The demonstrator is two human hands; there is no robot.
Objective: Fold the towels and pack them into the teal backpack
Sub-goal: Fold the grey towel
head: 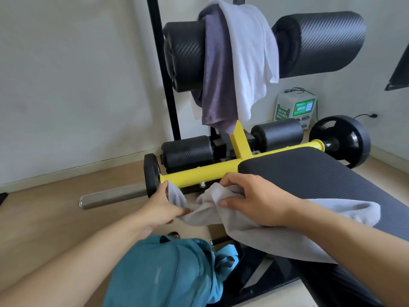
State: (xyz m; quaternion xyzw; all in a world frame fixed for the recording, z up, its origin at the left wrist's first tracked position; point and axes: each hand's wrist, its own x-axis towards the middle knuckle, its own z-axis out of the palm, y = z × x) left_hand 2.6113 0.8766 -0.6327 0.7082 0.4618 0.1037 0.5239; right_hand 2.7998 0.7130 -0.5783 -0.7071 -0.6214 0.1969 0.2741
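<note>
Two hands (212, 200) pinch a grey towel (276, 231) (yellow bar (199, 172) just beyond).

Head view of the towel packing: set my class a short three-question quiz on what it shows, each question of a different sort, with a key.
1. True or false: the grey towel is already inside the teal backpack.
2. Which hands grip the grey towel? A) left hand only B) right hand only C) both
3. Fill in: the white towel and the purple towel hang over a black foam ____.

Key: 1 false; 2 C; 3 roller.
</note>
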